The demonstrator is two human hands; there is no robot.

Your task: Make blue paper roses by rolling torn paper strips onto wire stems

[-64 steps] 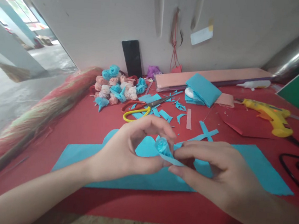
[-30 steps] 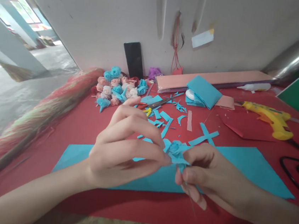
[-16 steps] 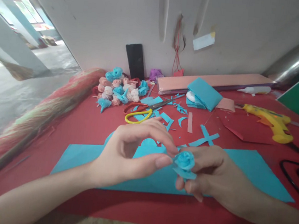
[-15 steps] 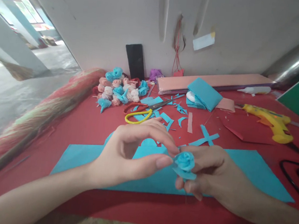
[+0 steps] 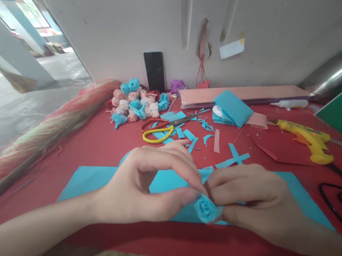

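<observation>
One blue flower, lower than earlier | left hand, right hand: both pinched closed on it

The red tabletop bears a blue sheet at the near side; blue scraps mid-table, scissors among them; paper flowers, far left; glue gun, right.

My head-worn camera looks forward and down, close over my left hand and right hand, across the red tabletop toward the pale wall.
</observation>
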